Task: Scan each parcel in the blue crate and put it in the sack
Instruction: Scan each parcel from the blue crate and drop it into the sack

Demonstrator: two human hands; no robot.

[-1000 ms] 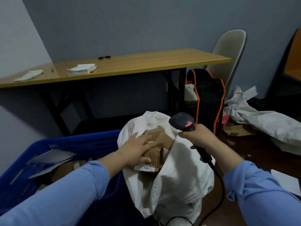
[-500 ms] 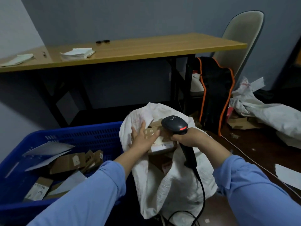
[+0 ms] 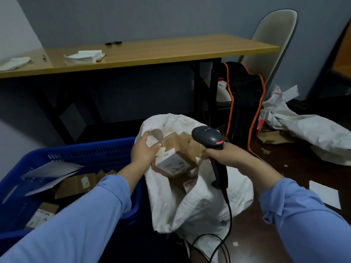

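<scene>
The white sack (image 3: 205, 205) stands open in the middle of the head view. A cardboard parcel with a white label (image 3: 173, 160) lies in its mouth on top of other boxes. My left hand (image 3: 143, 150) hovers at the sack's left rim beside that parcel, fingers spread and blurred, holding nothing. My right hand (image 3: 226, 154) grips the handle of a black barcode scanner (image 3: 208, 136), held over the sack's right side with its cable trailing down. The blue crate (image 3: 91, 150) sits to the left with several brown parcels (image 3: 76, 184) and grey mailers inside.
A wooden table (image 3: 152, 52) with paper stacks stands behind. A black and orange bag (image 3: 245, 99) leans by a beige chair (image 3: 271, 42). Crumpled white sacks (image 3: 311, 130), cardboard scraps and a paper sheet (image 3: 324, 194) lie on the dark floor at right.
My left hand has let go of the labelled parcel, which now lies in the sack, and has drawn back to the left rim. The scanner stays in my right hand.
</scene>
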